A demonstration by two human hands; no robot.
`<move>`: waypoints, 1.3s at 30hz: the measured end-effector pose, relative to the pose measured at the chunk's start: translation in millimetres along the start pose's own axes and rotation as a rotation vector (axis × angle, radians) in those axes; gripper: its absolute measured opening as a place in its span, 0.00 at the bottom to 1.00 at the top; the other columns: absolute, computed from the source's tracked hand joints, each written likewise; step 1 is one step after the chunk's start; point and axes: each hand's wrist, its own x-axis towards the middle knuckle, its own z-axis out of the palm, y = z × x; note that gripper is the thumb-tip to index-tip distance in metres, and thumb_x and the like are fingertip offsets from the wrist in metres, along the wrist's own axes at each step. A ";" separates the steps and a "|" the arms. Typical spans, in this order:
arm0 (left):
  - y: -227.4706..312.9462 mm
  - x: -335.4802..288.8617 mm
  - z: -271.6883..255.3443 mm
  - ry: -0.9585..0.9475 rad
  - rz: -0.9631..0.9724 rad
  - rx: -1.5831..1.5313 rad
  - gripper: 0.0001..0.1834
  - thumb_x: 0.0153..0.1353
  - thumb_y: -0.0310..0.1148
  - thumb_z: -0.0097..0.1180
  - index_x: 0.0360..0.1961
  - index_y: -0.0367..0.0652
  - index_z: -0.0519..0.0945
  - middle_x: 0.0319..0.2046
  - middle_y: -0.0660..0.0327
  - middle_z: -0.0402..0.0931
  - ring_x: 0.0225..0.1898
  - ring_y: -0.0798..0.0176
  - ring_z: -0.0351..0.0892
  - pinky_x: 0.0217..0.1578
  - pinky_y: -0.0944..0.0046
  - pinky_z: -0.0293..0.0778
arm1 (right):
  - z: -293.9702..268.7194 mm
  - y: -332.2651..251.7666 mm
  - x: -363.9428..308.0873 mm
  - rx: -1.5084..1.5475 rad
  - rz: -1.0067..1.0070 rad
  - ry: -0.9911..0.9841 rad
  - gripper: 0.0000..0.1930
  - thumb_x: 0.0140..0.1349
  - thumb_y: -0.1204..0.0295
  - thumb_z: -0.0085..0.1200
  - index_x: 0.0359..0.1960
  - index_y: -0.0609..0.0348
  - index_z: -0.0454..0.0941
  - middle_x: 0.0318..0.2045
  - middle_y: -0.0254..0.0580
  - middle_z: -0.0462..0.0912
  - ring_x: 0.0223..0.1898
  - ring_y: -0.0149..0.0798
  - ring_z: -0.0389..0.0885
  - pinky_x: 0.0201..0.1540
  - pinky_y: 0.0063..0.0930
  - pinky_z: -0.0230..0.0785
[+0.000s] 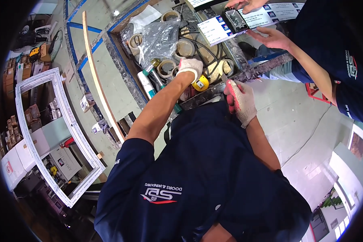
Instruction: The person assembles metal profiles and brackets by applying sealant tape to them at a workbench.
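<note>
My left hand [190,69], in a white work glove, reaches into a tray of tools beside a roll of tape [184,48]. Its fingers point down and are mostly hidden, so a grip cannot be made out. Just by its wrist lies a yellow tape measure [200,83]. A green-handled tool [157,78] passes under my left forearm. At the near edge of the tray is my right hand [241,101], gloved in white with a red palm. Its fingers are loosely bent and somewhat apart, with nothing visible in them.
Clear plastic bags [159,38], dark cables and several tape rolls crowd the tray. Across it, a co-worker's hands [272,38] touch a black part [235,21] on a film-covered profile [213,31]. A white frame [24,117] and wooden strip [93,68] stand at left.
</note>
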 end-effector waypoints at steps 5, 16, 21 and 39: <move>-3.0 2.3 1.3 -0.035 0.072 -0.008 0.15 0.63 0.33 0.62 0.49 0.48 0.92 0.52 0.52 0.89 0.57 0.48 0.87 0.59 0.43 0.75 | 5.6 -3.8 2.5 -0.013 -0.042 -0.004 0.20 0.76 0.56 0.57 0.32 0.60 0.81 0.16 0.30 0.73 0.12 0.25 0.67 0.14 0.23 0.59; -76.5 -46.2 8.2 0.487 0.213 -1.472 0.07 0.67 0.31 0.64 0.38 0.38 0.83 0.31 0.60 0.84 0.30 0.67 0.80 0.33 0.63 0.78 | 19.1 -15.9 4.9 -0.078 -0.008 -0.015 0.21 0.77 0.55 0.55 0.33 0.62 0.81 0.16 0.31 0.73 0.11 0.27 0.66 0.14 0.24 0.58; -75.3 -125.0 -14.7 0.449 0.009 -2.104 0.08 0.73 0.33 0.62 0.44 0.39 0.82 0.39 0.54 0.89 0.34 0.66 0.87 0.35 0.66 0.81 | 31.5 -15.3 16.3 -0.148 -0.032 -0.065 0.20 0.79 0.57 0.54 0.33 0.61 0.81 0.16 0.31 0.73 0.11 0.27 0.67 0.14 0.24 0.59; -52.5 -213.7 -26.6 0.463 0.373 -2.833 0.26 0.82 0.37 0.47 0.75 0.35 0.66 0.32 0.68 0.67 0.28 0.72 0.64 0.34 0.66 0.66 | 107.8 -76.1 20.0 -0.271 -0.189 -0.417 0.13 0.78 0.70 0.53 0.54 0.69 0.80 0.24 0.39 0.84 0.19 0.27 0.80 0.22 0.20 0.72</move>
